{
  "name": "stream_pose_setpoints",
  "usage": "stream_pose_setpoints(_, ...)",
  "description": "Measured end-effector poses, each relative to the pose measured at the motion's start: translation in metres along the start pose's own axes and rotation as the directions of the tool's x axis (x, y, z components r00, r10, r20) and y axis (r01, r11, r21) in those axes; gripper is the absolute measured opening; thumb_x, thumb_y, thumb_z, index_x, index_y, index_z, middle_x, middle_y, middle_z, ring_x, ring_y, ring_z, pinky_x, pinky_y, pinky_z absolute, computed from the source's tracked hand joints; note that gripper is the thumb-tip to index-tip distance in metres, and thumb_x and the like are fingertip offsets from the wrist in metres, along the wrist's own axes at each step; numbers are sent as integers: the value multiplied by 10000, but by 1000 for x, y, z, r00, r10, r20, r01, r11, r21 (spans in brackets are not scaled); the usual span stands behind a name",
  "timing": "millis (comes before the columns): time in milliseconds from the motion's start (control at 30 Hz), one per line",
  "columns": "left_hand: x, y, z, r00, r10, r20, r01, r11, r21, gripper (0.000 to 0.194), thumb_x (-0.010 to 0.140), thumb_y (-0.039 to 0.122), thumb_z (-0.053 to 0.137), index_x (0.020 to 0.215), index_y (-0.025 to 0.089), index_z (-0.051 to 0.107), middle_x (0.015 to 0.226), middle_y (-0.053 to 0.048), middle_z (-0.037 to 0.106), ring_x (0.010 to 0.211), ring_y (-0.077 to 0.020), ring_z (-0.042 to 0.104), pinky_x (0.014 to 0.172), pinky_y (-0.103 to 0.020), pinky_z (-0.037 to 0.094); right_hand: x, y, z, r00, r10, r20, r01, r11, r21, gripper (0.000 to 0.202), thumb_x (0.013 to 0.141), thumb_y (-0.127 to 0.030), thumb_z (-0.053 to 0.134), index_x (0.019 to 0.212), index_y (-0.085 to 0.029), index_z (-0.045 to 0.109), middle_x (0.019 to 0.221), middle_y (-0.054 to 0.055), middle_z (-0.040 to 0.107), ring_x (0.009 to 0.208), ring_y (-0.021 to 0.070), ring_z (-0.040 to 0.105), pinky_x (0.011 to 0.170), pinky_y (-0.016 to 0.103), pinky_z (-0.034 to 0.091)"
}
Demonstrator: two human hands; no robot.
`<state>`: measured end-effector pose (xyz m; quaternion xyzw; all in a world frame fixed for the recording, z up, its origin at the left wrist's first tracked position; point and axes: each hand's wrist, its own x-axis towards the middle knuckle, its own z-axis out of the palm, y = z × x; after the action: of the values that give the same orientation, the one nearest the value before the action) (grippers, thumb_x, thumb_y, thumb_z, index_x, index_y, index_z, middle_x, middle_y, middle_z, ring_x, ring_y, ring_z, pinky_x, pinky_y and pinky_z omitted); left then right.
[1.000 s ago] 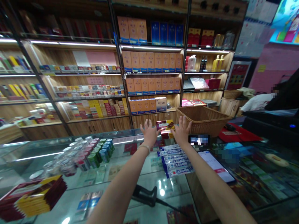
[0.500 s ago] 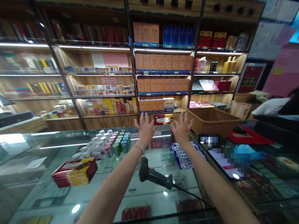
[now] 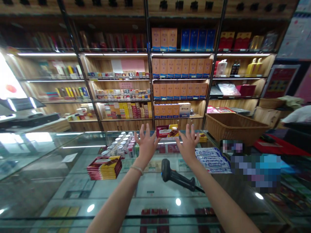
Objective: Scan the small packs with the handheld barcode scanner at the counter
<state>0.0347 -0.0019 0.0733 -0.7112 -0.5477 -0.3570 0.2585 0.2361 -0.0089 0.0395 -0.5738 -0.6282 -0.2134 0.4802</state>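
Between my two hands, above the far side of the glass counter, is a flat maroon-and-yellow snack packet [image 3: 167, 131], its printed face toward me. My left hand [image 3: 146, 142] has its thumb at the packet's left end, with the other fingers raised and spread. At the right end, my right hand [image 3: 187, 144] grips with thumb and fingertips in the same way. A neat stack of similar packets [image 3: 104, 167] lies left of my left forearm. Below my hands, a black barcode scanner [image 3: 178, 176] rests on the glass, its cable passing behind my right forearm.
Small cans [image 3: 122, 144] stand in rows behind the stack. Blue-and-white packets [image 3: 212, 160] lie right of my right wrist. A wicker basket [image 3: 236, 127] stands on the right counter. Stocked shelves [image 3: 179, 79] line the back wall. Part of another person [image 3: 297, 115] shows at the right edge.
My view has turned left, so the counter and shelves sit farther right. Both hands and the packet have come slightly lower in view, the packet still between them.
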Motion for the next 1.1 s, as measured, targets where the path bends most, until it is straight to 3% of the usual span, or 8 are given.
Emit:
stream_pose_setpoints(267, -27, -13, 9, 1000, -29, 1, 29, 999, -17, 308, 931, 379, 639, 1209, 282, 732, 1620, -153, 405, 1532, -401, 282, 1180, -721, 135, -26, -4, 15, 999, 17, 50, -20, 998, 62, 336, 986, -344, 538, 1219, -188, 722, 1621, 166, 395, 1549, 336, 225, 1191, 654, 163)
stream_pose_setpoints(400, -33, -14, 9, 999, -32, 19, 33, 999, -11, 326, 926, 372, 648, 1231, 285, 723, 1619, -144, 411, 1527, -404, 292, 1188, -710, 136, -31, -2, 20, 993, 90, 74, -101, 980, 172, 365, 982, -407, 529, 1191, -192, 736, 1603, 150, 430, 1539, 334, 247, 1186, 646, 197)
stream_pose_setpoints(767, -43, -17, 5, 999, -28, 30, 28, 1000, 11, 317, 945, 389, 623, 1230, 290, 717, 1602, -145, 440, 1527, -407, 287, 1166, -711, 190, -33, 1, 18, 956, 265, 128, -293, 818, 495, 501, 894, -651, 555, 998, -216, 782, 1463, 145, 595, 1453, 324, 385, 1201, 575, 258)
stream_pose_setpoints(1100, -45, -16, 6, 998, 57, 24, -56, 997, -44, 254, 916, 373, 662, 1145, 296, 744, 1628, -120, 404, 1522, -406, 297, 1180, -727, 133, -32, 5, 18, 946, 270, 179, -323, 748, 580, 429, 879, -618, 609, 881, -229, 790, 1369, 119, 674, 1389, 320, 481, 1180, 542, 328)
